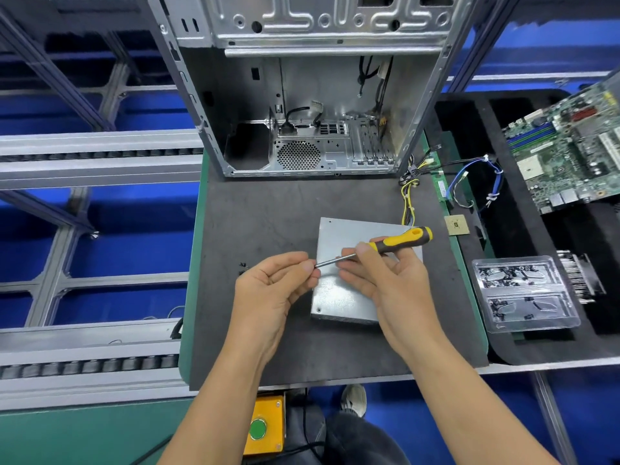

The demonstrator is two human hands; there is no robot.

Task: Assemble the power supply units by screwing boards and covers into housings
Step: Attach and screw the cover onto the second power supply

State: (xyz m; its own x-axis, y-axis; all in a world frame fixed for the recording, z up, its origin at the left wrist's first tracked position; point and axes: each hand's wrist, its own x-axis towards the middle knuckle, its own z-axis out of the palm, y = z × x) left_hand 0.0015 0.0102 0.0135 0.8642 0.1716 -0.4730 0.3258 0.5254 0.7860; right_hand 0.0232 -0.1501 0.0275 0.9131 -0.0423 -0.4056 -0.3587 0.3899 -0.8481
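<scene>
Yellow-handled screwdriver (385, 246) gripped in my right hand (396, 286)
Left hand (271, 290) pinches its tip; any screw there could drop onto the desk (261, 216).

Both forearms are bare to the bottom edge of the view, with no sleeves, gloves, watch or rings showing on the left hand (271, 290) or the right hand (392, 290). Below the bench, the legs wear dark trousers (355, 441), and one foot wears a pale grey-white sneaker (355, 400).
</scene>
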